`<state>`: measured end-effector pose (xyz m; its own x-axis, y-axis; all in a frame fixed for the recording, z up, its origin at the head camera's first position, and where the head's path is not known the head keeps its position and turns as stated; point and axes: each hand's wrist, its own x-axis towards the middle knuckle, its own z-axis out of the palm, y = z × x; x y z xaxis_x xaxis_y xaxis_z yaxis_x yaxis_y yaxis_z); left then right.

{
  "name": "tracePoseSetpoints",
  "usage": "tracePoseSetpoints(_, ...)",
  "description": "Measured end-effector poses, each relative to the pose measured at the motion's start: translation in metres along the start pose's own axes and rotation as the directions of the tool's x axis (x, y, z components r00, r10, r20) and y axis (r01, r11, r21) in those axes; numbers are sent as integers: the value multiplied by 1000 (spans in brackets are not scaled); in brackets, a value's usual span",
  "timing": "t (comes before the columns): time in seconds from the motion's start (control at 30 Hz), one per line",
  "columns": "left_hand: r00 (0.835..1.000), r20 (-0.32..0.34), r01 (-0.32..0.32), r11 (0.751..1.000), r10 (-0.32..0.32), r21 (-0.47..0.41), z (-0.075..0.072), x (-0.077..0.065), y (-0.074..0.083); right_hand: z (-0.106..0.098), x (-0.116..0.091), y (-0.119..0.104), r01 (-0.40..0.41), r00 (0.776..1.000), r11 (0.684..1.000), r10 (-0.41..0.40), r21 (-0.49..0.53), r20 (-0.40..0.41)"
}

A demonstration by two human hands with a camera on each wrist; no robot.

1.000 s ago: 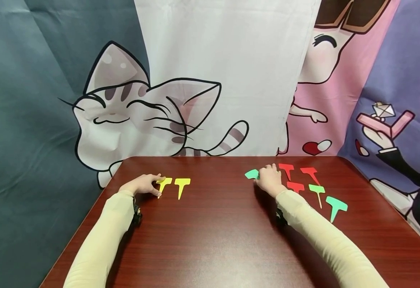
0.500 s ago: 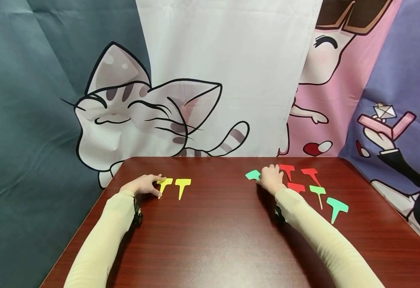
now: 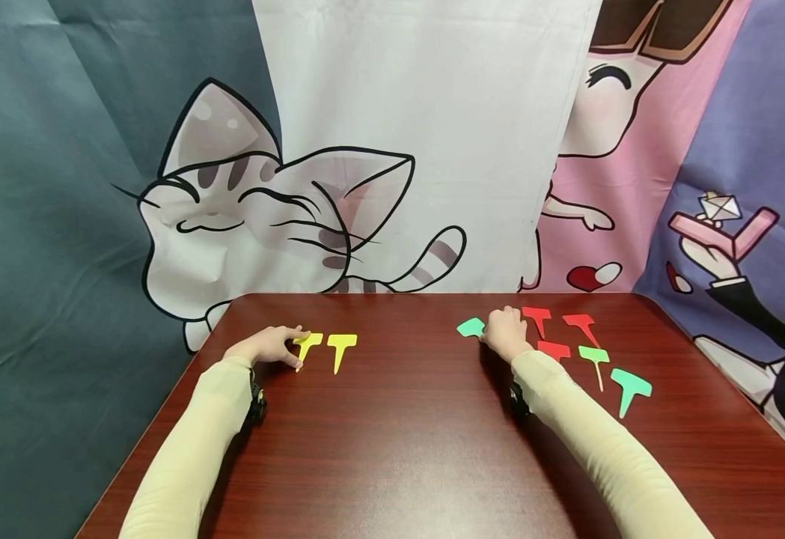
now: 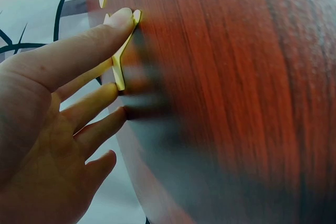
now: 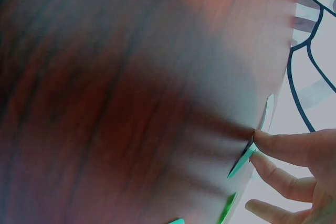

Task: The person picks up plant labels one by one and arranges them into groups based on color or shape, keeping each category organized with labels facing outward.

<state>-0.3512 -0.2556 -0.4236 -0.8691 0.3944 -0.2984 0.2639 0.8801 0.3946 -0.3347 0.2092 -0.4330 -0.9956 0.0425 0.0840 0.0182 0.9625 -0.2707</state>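
The left hand (image 3: 272, 346), fingers spread wide, touches a yellow tag (image 3: 310, 340) on the far left of the tabletop (image 3: 392, 434); a second yellow tag (image 3: 341, 342) lies just beside. The right hand (image 3: 505, 334) pinches a teal tag (image 3: 471, 327), near three red tags (image 3: 536, 312), a green tag (image 3: 594, 355) and another teal tag (image 3: 631, 383).

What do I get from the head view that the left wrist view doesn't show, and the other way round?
Only the head view: the right hand, the red tags and green tags near it, and the backdrop's pink panel.

Only the left wrist view: the palm side of the left hand, with the inner faces of its fingers.

Both: the left hand, the yellow tag at its fingertips, the second yellow tag (just a sliver in the left wrist view) and the tabletop.
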Motion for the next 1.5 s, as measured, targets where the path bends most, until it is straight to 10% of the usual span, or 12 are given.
tracePoseSetpoints(1.5, 1000, 2, 0, 1000, 0, -5, 0, 1, 0, -11, -3, -6, 8, 998, 996, -14, 93, 63)
